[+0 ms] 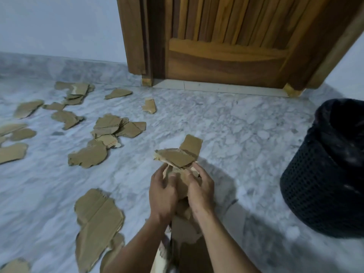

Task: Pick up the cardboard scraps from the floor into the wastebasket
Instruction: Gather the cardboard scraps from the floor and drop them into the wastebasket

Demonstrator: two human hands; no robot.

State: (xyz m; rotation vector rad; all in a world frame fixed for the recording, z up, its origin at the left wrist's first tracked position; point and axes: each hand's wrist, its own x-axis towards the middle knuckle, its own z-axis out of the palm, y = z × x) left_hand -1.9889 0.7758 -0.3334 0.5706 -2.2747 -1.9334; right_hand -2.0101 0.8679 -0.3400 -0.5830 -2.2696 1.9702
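Cardboard bundle [180, 160] sits clamped between our left hand [162, 194] and right hand [201, 189], both closed on it, held above marble floor [226, 123]. Black mesh wastebasket [325, 174] stands at right edge of view, near. We judge best move: keep stack squeezed, swing right, release over rim. Loose scraps [87, 156] lie across left floor, largest piece [98, 223] beside left forearm.

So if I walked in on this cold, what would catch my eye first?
Probably the two hands, left hand and right hand, clutching a bundle of cardboard scraps at the centre of the view. Next, the many torn cardboard pieces strewn over the marble floor to the left. Last, the black mesh wastebasket at the right edge and the wooden door behind.
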